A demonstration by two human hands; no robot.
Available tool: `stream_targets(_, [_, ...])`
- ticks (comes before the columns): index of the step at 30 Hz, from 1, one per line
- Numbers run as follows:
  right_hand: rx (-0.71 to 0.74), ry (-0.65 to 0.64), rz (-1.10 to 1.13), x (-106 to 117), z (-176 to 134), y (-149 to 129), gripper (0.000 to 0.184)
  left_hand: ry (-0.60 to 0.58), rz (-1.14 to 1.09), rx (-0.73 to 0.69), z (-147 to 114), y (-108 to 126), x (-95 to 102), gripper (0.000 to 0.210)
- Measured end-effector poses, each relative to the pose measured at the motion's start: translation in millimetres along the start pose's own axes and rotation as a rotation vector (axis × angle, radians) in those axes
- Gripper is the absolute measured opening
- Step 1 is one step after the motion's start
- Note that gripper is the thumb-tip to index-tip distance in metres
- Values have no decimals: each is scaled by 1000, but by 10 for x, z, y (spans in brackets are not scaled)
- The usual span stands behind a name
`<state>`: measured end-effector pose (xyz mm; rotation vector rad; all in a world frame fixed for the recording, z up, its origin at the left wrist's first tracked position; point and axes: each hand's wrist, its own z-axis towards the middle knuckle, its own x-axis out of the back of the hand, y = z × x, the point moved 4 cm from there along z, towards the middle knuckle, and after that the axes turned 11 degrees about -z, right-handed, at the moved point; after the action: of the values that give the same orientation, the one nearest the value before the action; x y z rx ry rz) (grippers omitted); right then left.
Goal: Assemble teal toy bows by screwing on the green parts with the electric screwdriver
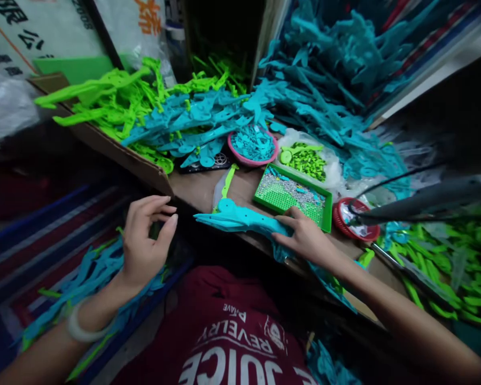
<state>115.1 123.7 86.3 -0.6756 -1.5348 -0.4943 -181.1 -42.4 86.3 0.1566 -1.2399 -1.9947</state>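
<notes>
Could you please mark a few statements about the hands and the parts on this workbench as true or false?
1. The right hand rests on a teal plastic piece. True.
2. The left hand grips a screwdriver. False: its fingers are curled, with no tool visible in them.
3. The green tray holds small silvery bits. True.
4. The pink bowl holds green parts. False: they are teal.
</notes>
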Motion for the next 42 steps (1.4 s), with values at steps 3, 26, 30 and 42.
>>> stream_targets(3, [-4, -31, -4, 0, -31, 24, 34, 11, -61, 28, -86, -61, -30, 30])
stream_targets(26, [-61, -341, 37, 115, -407, 538, 71, -762, 218, -817, -490, 298, -1571, 53])
stream_targets(30, [-51, -228, 56, 50, -489, 492, 56, -803, 298, -773, -507, 254, -1720, 52])
stream_targets(42, [-72, -74, 12, 127, -703, 575, 53, -830, 259, -770, -509, 319, -1780, 57])
